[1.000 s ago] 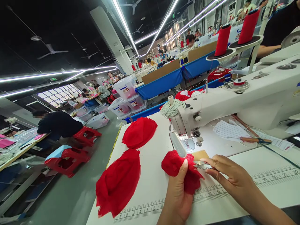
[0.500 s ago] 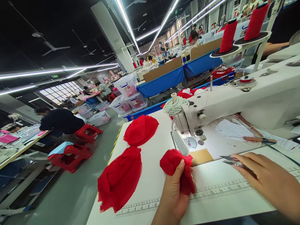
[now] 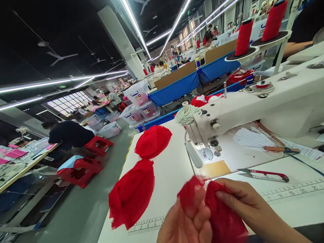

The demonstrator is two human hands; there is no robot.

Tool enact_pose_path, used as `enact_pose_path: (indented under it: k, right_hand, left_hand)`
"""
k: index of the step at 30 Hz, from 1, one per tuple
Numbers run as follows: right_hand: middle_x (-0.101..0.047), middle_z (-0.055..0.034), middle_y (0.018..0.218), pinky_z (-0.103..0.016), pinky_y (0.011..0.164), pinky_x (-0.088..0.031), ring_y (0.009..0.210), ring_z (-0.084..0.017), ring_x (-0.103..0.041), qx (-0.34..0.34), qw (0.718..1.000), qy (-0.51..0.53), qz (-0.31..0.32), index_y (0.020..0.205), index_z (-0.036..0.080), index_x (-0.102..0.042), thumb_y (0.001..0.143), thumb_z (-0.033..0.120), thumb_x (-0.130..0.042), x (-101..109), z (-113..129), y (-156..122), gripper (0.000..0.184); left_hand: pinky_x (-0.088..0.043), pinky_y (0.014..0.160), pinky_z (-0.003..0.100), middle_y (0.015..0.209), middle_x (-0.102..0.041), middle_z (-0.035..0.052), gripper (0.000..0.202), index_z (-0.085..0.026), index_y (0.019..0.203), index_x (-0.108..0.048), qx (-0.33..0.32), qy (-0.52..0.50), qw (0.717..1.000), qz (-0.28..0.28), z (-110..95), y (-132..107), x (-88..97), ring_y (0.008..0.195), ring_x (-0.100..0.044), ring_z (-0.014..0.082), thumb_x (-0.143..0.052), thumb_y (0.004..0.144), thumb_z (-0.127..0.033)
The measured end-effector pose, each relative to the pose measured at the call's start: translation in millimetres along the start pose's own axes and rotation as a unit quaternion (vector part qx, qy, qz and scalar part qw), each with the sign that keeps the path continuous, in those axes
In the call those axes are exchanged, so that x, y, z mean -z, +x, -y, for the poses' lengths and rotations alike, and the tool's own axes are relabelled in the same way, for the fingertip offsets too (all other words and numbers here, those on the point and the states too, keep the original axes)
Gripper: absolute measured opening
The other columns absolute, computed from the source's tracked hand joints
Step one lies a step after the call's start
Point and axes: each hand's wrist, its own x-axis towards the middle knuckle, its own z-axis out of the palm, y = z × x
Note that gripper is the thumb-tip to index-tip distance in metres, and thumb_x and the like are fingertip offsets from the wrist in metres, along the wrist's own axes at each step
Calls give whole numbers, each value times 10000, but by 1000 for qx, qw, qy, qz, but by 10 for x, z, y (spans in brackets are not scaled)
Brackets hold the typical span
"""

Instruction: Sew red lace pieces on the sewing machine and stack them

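Both hands hold a piece of red lace fabric [image 3: 222, 219] low over the front edge of the white sewing table [image 3: 172, 168]. My left hand [image 3: 187, 224] is closed on its left part, somewhat blurred. My right hand [image 3: 243, 202] pinches the fabric's top edge from the right. A pair of red-handled thread snips [image 3: 263, 174] lies on the table just beyond my right hand, untouched. The white sewing machine [image 3: 253, 108] stands behind, its needle area [image 3: 212, 145] beyond the fabric.
Two stacks of red fabric pieces [image 3: 153, 141] [image 3: 133, 194] lie on the table's left side. Red thread cones [image 3: 244, 37] sit on the stand. A ruler strip [image 3: 291, 192] runs along the table front. Other workers, red stools [image 3: 78, 170] and plastic bins [image 3: 138, 94] fill the aisle at left.
My right hand laid the snips down on the table and came back to grip the red fabric. Both hands pulled the fabric nearer to me.
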Motion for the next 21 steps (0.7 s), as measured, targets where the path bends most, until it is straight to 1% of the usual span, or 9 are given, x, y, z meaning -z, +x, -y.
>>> enact_pose_path:
  k: [2, 5, 7, 9, 11, 13, 16, 19, 21]
  right_hand:
    - [-666, -9, 717, -289, 657, -514, 696, -188, -615, -76, 996, 36, -7, 756, 216, -668, 860, 509, -523, 3, -26, 56, 343]
    - [-648, -10, 735, -301, 681, -497, 727, -191, -593, -131, 990, 55, -1, 771, 200, -649, 860, 573, -497, 21, -106, 116, 413]
    - [-637, -9, 750, -297, 679, -480, 720, -182, -573, -142, 989, 43, 24, 777, 195, -629, 870, 587, -474, 45, -129, 133, 431]
    - [-627, -8, 761, -290, 663, -465, 711, -175, -555, -143, 988, 22, 48, 767, 195, -601, 872, 600, -459, 72, -105, 141, 441]
    - [-612, 0, 746, -281, 644, -455, 696, -168, -539, -140, 988, 5, 61, 744, 199, -577, 870, 604, -456, 95, -52, 150, 441]
    - [-613, 7, 743, -279, 641, -455, 689, -165, -539, -144, 987, 11, 70, 757, 204, -579, 876, 592, -449, 114, -3, 164, 426]
    - [-644, -1, 786, -298, 677, -479, 738, -187, -586, -137, 989, 10, 61, 835, 210, -619, 883, 557, -449, 147, 0, 190, 389]
    - [-678, -24, 901, -336, 767, -502, 867, -223, -635, -113, 993, -47, 1, 1026, 230, -603, 877, 523, -466, 192, -81, 201, 356]
    - [-684, -31, 931, -341, 746, -512, 856, -223, -648, -85, 985, -117, -96, 1115, 247, -553, 878, 500, -454, 220, -144, 184, 361]
  left_hand:
    - [-493, 924, 362, 1212, -627, 99, 456, -235, 1134, -630, -67, -7, 997, -26, -19, 102, 27, 1097, -600, 255, -710, 715, -396]
    - [-461, 921, 335, 1118, -629, 84, 394, -234, 1115, -617, -183, 131, 968, -108, 19, 317, 94, 1012, -605, 210, -709, 745, -332]
    - [-442, 906, 320, 1059, -621, 73, 267, -220, 1025, -646, -236, 291, 923, -91, 30, 428, 130, 986, -585, 203, -678, 783, -327]
    - [-404, 944, 331, 1090, -602, 79, 215, -210, 988, -654, -254, 403, 879, -18, -4, 503, 137, 1035, -555, 214, -617, 834, -355]
    - [-348, 1005, 344, 1157, -580, 76, 256, -222, 1063, -631, -233, 440, 866, 55, -70, 564, 116, 1116, -512, 218, -570, 870, -378]
    - [-335, 1008, 342, 1155, -586, 67, 312, -228, 1126, -603, -175, 425, 880, 118, -138, 633, 85, 1124, -501, 210, -579, 867, -399]
    - [-416, 831, 296, 904, -634, 45, 333, -173, 971, -649, -50, 375, 905, 193, -190, 747, 48, 870, -566, 175, -704, 763, -427]
    - [-400, 667, 239, 727, -604, 14, 356, -135, 799, -655, 22, 339, 921, 189, -186, 823, 21, 668, -529, 119, -772, 676, -448]
    - [-394, 648, 226, 730, -608, 12, 366, -135, 818, -664, 36, 315, 932, 177, -173, 839, 4, 650, -525, 108, -770, 676, -456]
